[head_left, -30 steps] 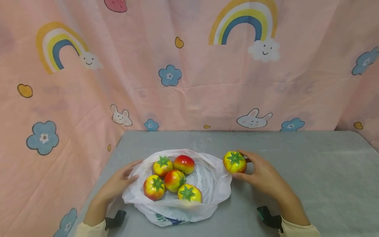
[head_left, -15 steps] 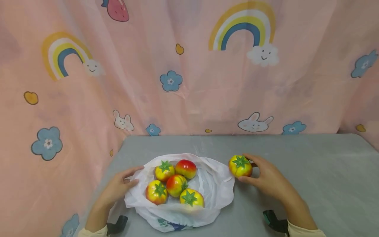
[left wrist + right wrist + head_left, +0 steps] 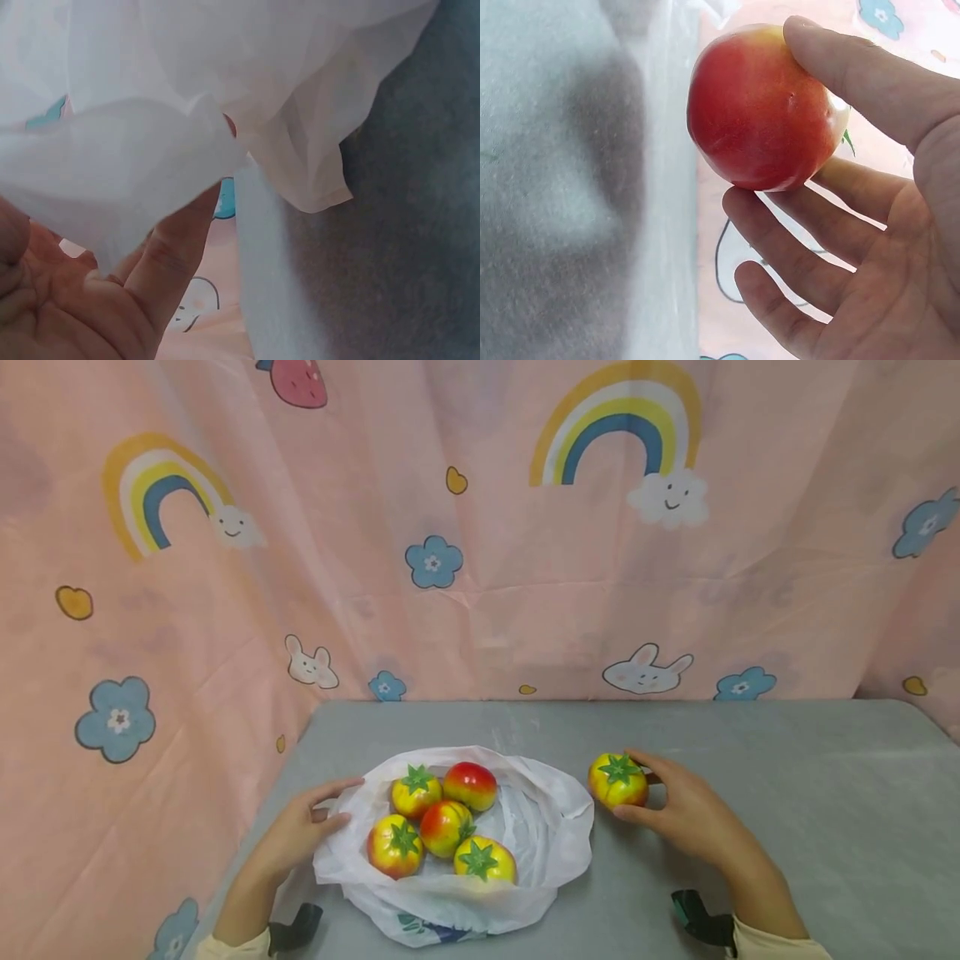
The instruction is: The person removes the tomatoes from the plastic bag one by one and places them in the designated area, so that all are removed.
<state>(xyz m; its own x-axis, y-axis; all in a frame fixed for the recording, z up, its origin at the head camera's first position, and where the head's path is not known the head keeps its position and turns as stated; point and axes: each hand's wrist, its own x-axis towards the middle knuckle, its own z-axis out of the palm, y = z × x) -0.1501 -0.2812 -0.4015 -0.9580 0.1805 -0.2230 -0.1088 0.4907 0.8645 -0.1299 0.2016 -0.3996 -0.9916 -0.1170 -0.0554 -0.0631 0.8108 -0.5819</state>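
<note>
Near the bag's right rim, my right hand [image 3: 686, 806] holds a glossy yellow-and-red toy tomato [image 3: 618, 781] with a green star-shaped leaf top. In the right wrist view, the thumb [image 3: 855, 67] presses on the tomato's [image 3: 761, 112] red side, with fingertips underneath. A white plastic bag [image 3: 562, 835] stands with its mouth spread wide. Several similar toy tomatoes [image 3: 446, 829] lie inside it. At the bag's left rim my left hand [image 3: 296, 835] rests with fingers fairly straight. In the left wrist view, white film [image 3: 120, 157] hides most of those fingertips.
The grey table [image 3: 810, 802] extends to the right of the bag and behind it. A pink curtain [image 3: 510, 635] printed with rainbows, flowers and rabbits hangs at the back and left. Dark wrist mounts [image 3: 296, 927] sit by both forearms.
My right hand has moved right with the tomato, from touching distance of the bag's rim to a small gap. The left hand stays at the left rim. The head view has shifted slightly.
</note>
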